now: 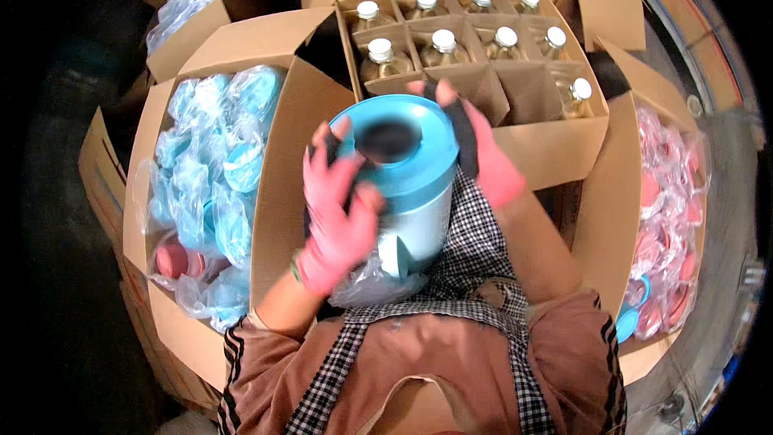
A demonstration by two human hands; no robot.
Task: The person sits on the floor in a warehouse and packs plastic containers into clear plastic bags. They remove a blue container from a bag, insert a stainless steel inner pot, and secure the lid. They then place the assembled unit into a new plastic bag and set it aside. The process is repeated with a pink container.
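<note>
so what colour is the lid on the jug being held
Blue, on the lid of the white jug; head view.

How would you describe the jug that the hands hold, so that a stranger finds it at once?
Start at the divided carton of capped bottles at the top. Just below it, both pink-gloved hands grip a jug. It alone is unwrapped: white body, blue lid with a dark round hole, while the blue lids in the left box are bagged.

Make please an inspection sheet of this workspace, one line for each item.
Surface: open cardboard boxes, no bare table seen.
Job's things: blue-lidded white jug, held over a clear plastic bag.
Clutter: left box of bagged blue lids; divided box of white-capped glass bottles; right box of bagged pink lids.
Hands: left hand and right hand, pink-gloved, both grip the jug.
Cables: nothing seen.
Surroundings: dark floor.
</note>
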